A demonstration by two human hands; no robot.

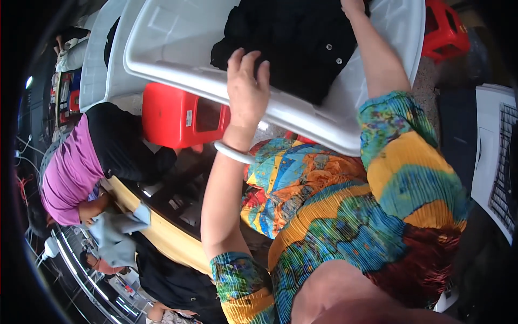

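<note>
Has both arms out over the white tub [172, 38] now, with a rumpled black garment [286, 32] down inside it, flashing two shiny round buttons [334, 54]! Holds the left hand [248, 89] above the tub's near rim, with fingers bent and loosely spread, right by the garment; can't tell whether touching it. Wears a white bangle [233, 153] there too. Stretches the right hand [353, 6] across toward the tub's far side, cut off at the view's upper edge; can't tell whether gripping anything. And look: left of the tub, a red stool [167, 121] and, farther out, a co-worker in purple [70, 167]; right of it, another red stool [448, 38].
</note>
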